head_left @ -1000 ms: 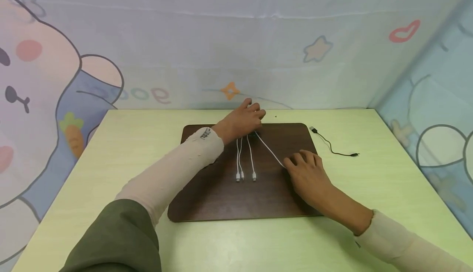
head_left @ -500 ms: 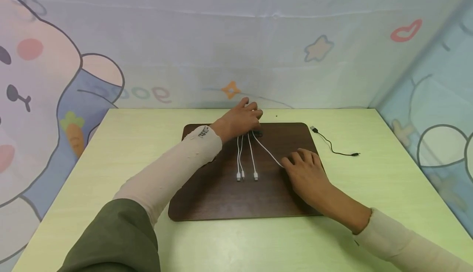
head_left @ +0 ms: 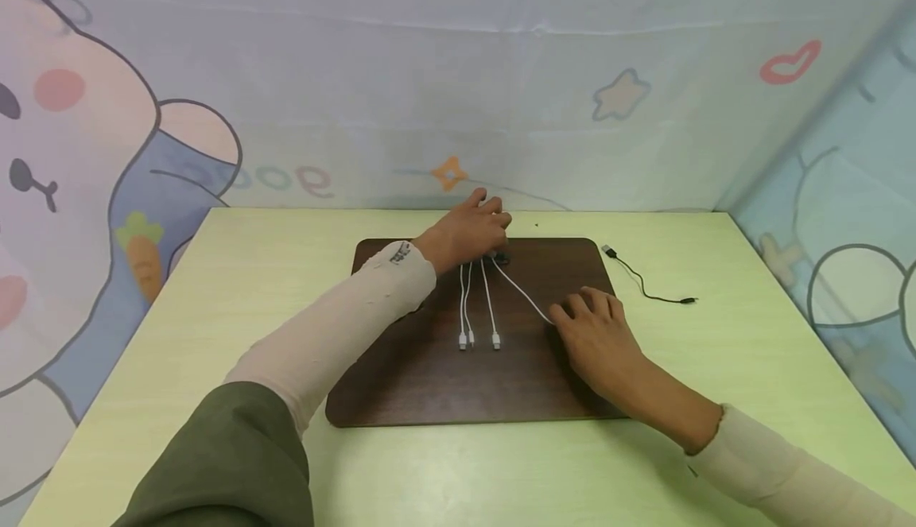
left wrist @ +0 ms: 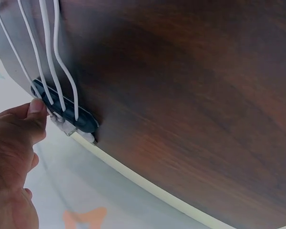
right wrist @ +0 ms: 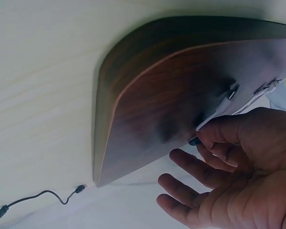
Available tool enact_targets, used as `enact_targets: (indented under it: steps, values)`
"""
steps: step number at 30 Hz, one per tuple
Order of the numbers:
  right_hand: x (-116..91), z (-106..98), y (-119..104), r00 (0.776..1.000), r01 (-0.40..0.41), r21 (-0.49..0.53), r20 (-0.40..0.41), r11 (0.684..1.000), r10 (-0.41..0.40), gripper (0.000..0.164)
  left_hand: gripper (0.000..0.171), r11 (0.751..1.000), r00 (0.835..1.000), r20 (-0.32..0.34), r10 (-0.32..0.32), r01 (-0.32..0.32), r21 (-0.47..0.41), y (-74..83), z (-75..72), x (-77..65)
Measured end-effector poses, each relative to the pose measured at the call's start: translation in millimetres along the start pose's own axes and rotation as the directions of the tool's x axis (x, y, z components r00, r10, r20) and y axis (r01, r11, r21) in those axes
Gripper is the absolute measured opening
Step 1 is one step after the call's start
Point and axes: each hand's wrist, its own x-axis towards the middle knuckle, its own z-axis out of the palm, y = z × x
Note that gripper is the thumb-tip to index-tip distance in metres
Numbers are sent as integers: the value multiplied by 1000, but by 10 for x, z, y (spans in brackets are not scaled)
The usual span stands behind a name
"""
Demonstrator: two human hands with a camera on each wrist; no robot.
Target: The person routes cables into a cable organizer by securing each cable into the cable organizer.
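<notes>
A black cable holder (left wrist: 66,107) sits near the far edge of a dark wooden board (head_left: 429,392), with several white cables in its slots. My left hand (head_left: 465,233) is at the holder; in the left wrist view its thumb and finger pinch the outermost white cable (left wrist: 13,52) there. This cable slants toward my right hand (head_left: 597,344), whose thumb and index finger pinch it over the board's right side, the other fingers spread. The end within that grip is hidden. Other white cables (head_left: 489,304) lie toward me with their plugs on the board.
A short black USB cable (head_left: 644,288) lies on the pale table (head_left: 716,376), right of the board. Behind the table hangs a printed cloth (head_left: 429,74), with another side of it at the right.
Both hands stay almost in place. A bit more of the black holder shows beside my left hand than a second ago.
</notes>
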Motion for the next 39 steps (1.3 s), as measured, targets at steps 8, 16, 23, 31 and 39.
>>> enact_targets:
  steps: [8, 16, 23, 31, 39]
  values:
    - [-12, -1, 11, 1000, 1, -1, -11, 1000, -1, 20, 11, 997, 999, -7, -50, 49, -65, 45, -74, 83]
    - [-16, 2, 1, 1000, -1, -4, -18, 1000, 1, 21, 9, 985, 992, 15, -126, 127, -115, 91, -147, 153]
    - [-31, -11, -7, 1000, 0, 2, -5, 1000, 0, 21, 18, 965, 980, 86, -178, 191, -179, 44, -157, 172]
    - [-72, -82, -6, 997, 71, -13, 37, 997, -70, 26, 25, 941, 976, 106, -191, 213, -262, 3, -169, 175]
    - [-136, -67, 4, 990, 139, -85, -22, 987, -142, 25, 31, 934, 975, 120, -189, 217, -286, 5, -238, 203]
